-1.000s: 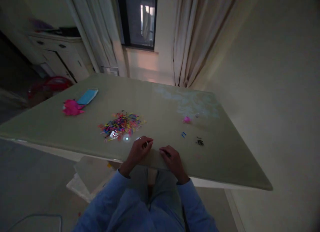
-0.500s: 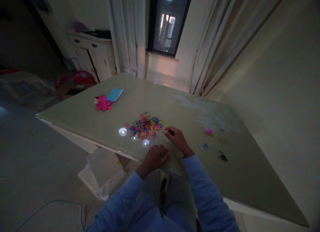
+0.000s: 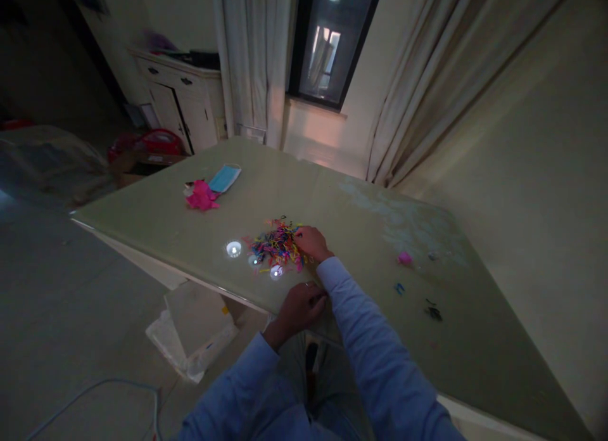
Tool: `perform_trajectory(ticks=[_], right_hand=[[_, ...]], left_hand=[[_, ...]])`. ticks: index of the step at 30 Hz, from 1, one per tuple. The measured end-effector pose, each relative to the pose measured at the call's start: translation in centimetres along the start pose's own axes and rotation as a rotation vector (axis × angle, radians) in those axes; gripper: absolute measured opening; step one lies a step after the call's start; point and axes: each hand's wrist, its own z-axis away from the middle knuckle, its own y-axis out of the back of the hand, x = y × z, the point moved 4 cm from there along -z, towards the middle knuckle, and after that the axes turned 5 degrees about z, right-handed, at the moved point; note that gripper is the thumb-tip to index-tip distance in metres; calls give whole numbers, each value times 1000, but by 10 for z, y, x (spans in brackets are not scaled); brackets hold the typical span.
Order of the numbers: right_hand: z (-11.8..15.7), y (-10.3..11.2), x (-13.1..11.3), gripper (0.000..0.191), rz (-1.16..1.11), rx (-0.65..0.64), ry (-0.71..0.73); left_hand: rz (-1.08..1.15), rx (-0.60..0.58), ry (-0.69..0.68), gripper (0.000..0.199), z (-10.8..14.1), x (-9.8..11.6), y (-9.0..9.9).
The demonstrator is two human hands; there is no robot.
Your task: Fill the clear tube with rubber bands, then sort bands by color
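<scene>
A heap of small, thin, many-coloured bands or strips (image 3: 277, 243) lies on the table near its front edge. My right hand (image 3: 313, 242) reaches into the right side of this heap with its fingers drawn together; their tips are among the pieces, so anything pinched there is too small to make out. Resting at the table's front edge, my left hand (image 3: 300, 306) is curled closed, and its palm is hidden.
On the pale green tabletop (image 3: 380, 339), a blue face mask (image 3: 225, 178) lies beside crumpled pink material (image 3: 202, 196) at the back left. To the right are a pink lump (image 3: 405, 258), small blue pieces (image 3: 399, 289) and dark pieces (image 3: 434, 313).
My right hand has moved left and forward, from the heap's right edge into it. My left hand has shifted slightly down and right. The camera view has turned a little.
</scene>
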Motion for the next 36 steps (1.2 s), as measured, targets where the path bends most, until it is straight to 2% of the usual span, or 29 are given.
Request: perform_trajectory(ticks=[8, 14, 17, 20, 22, 23, 26, 30, 36], right_hand=[[1, -1, 3, 22, -111, 51, -39], [12, 15, 9, 19, -359, 124, -80], [37, 30, 14, 25, -521, 106, -90], [83, 43, 18, 35, -744, 48, -73], [117, 47, 17, 29, -1331, -86, -25], [133, 49, 15, 23, -1552, -161, 2], [166, 55, 14, 11, -1987, -342, 66], [183, 60, 24, 9, -2177, -393, 127], [205, 57, 49, 10, -2193, -315, 87]], left_hand=[[-7, 9, 3, 19, 0, -2, 0], [7, 32, 8, 22, 0, -2, 1], [13, 36, 19, 22, 0, -3, 0], [19, 40, 33, 20, 1, -5, -1], [12, 44, 19, 19, 2, -6, -1], [3, 49, 8, 19, 2, -6, -1], [-20, 55, -16, 21, 2, -5, 2], [-7, 42, -30, 22, 1, -3, 5], [-6, 80, -29, 24, 1, -9, 5]])
